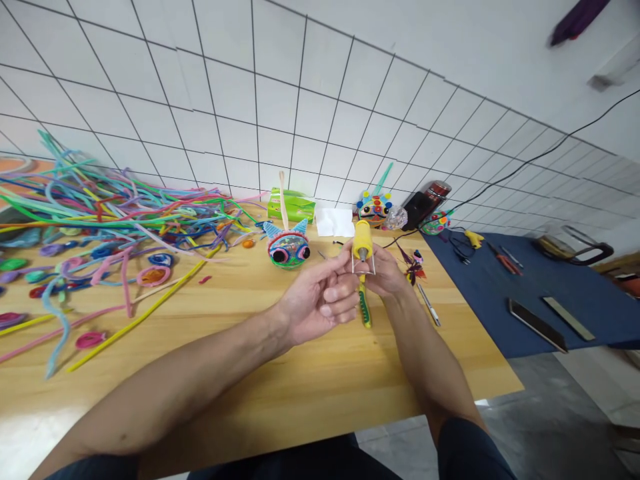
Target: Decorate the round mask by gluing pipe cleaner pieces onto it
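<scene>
Together, the left hand (323, 300) and right hand (390, 273) pinch one yellow glue gun (363, 239) between their fingers (342, 291).

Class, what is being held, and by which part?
A yellow glue gun, between left hand and right hand, near its nozzle; exact contacts are hidden.

Wooden tabletop (240, 380): bears multicoloured pipe cleaners (125, 200), a green tissue packet (291, 205) and an eyed, blue-eared ornament (289, 250).
</scene>
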Available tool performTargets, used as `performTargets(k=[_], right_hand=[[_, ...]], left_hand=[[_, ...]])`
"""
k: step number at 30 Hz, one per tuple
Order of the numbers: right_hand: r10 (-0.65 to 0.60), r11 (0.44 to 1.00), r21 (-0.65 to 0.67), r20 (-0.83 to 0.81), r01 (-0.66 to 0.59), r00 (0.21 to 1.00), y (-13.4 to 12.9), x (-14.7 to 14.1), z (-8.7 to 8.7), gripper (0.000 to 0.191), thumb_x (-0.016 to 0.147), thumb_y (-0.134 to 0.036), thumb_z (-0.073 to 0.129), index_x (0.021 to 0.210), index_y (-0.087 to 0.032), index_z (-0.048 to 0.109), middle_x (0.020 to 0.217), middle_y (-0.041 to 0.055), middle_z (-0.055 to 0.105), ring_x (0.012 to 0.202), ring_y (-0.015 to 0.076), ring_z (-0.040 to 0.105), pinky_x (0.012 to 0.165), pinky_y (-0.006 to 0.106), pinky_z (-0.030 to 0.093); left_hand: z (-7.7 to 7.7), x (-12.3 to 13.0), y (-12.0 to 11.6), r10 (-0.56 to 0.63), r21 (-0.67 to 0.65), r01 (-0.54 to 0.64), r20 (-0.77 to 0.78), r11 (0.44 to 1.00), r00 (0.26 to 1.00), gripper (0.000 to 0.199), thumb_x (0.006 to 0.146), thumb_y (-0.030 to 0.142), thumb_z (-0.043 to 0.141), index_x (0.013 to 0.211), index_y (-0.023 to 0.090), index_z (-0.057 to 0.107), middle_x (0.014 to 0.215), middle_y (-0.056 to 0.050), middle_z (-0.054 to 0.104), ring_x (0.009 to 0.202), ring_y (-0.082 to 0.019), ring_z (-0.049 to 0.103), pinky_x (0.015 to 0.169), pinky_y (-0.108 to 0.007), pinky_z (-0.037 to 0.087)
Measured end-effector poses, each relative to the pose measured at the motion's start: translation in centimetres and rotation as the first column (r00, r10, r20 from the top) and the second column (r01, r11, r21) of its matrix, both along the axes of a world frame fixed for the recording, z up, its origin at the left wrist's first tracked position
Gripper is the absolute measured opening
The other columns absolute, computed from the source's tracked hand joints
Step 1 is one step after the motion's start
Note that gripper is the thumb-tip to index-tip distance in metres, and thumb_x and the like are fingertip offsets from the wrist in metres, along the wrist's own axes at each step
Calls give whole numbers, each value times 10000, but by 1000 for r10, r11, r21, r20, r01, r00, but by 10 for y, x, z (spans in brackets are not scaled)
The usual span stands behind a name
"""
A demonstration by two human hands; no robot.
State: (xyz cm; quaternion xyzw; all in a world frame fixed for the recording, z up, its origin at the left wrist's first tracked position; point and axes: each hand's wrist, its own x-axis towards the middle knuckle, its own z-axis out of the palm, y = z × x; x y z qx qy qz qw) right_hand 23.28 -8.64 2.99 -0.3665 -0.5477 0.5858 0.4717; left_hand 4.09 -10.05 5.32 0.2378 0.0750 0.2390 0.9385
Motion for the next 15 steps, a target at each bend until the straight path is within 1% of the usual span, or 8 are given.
performTargets(k=[3,7,11,15], right_hand=[[31,1000,0,14,-31,999,2,1,-2,533,706,-698,869,869,-227,680,657,-33,596,562,132,509,583,283,437],[73,997,-7,-13,-73,997,2,2,-3,529,691,-660,895,911,-224,692,675,-24,631,562,130,516,592,279,436],[104,995,-9,-23,-104,994,1,2,-4,534,709,-690,870,877,-219,681,685,-16,620,569,129,511,574,274,428],[124,992,-9,-3,-124,992,2,5,-8,588,637,-717,898,864,-221,679,670,-8,622,564,143,500,550,289,418]], left_hand=[[0,0,-1,-23,0,23,-5,1000,1000,342,1067,380,540,836,177,690,464,101,255,360,-65,168,415,-195,289],[-1,-1,-3,-52,-5,52,17,999,998,277,1046,353,580,871,181,707,445,107,268,350,-66,180,425,-197,305],[-2,-1,-4,-73,-21,74,62,997,995,253,1038,294,577,861,173,711,422,110,287,336,-63,183,438,-199,329],[-4,-1,-7,-101,-14,102,62,995,993,246,1034,278,592,837,177,701,413,115,296,312,-59,194,446,-203,337]])
